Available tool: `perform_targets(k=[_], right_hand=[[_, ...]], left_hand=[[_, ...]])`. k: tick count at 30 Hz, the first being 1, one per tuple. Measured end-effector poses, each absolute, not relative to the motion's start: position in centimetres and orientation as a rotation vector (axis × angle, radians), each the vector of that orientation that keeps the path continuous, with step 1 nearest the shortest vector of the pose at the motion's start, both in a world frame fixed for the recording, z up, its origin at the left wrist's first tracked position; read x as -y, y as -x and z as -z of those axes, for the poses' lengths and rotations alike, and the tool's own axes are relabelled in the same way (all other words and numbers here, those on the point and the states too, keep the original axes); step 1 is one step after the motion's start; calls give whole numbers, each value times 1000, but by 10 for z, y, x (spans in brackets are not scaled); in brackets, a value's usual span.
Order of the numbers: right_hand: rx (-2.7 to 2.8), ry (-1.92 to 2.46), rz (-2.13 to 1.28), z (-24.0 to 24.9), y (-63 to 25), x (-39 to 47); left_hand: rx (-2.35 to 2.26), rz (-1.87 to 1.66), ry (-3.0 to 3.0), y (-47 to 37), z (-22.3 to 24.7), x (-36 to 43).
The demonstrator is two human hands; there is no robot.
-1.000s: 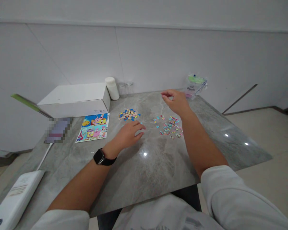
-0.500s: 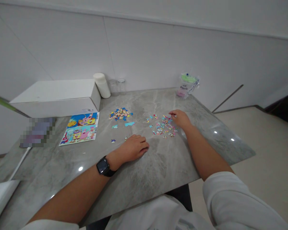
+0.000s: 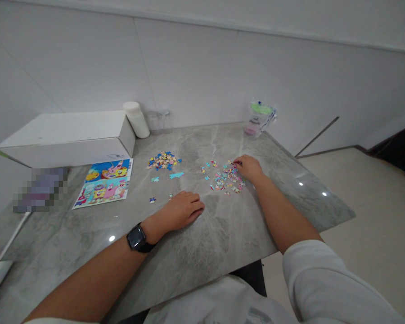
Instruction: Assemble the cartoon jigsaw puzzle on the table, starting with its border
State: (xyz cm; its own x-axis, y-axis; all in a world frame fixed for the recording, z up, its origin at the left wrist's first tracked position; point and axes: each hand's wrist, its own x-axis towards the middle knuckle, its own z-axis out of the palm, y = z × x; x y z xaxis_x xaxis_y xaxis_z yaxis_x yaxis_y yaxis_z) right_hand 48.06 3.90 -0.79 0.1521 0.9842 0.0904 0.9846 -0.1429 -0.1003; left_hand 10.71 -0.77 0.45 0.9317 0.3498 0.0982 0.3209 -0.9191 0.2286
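Note:
Loose jigsaw puzzle pieces in mixed pinks and light blues lie in a scattered pile (image 3: 227,179) on the grey table. At its upper right edge my right hand (image 3: 250,168) is closed, thumb and fingertips together on a small puzzle piece that they mostly hide. My left hand (image 3: 182,209), with a black watch at the wrist, rests on the tabletop with loosely bent fingers and nothing visible in them. A small puzzle piece (image 3: 170,196) shows just beyond its knuckles, and another piece (image 3: 152,200) lies to the left. Farther back are joined light-blue pieces (image 3: 177,175).
A second pile of puzzle pieces (image 3: 164,160) lies farther back. Left of it is a cartoon picture sheet (image 3: 104,183), before a white box (image 3: 67,150). A white bottle (image 3: 137,120), clear glasses (image 3: 159,121) and a plastic bag (image 3: 259,119) stand by the wall.
The whole view has shifted slightly, so the table's things sit farther left. My right hand stays at the pile's edge, and my left hand still rests on the table.

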Motion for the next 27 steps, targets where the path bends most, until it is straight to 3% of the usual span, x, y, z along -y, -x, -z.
perform_targets(k=[15,22,27], right_hand=[[1643,2472,144,13,-502,-43],[1868,2144,167,11,-479,-49],[2054,1965,-39,6,-452,-72]], left_hand=[[-482,-263,-2896,-105,5,6],[-571,-267,-2818,-104,-18,8],[-845,-373,-2750,-46,-47,-12]])
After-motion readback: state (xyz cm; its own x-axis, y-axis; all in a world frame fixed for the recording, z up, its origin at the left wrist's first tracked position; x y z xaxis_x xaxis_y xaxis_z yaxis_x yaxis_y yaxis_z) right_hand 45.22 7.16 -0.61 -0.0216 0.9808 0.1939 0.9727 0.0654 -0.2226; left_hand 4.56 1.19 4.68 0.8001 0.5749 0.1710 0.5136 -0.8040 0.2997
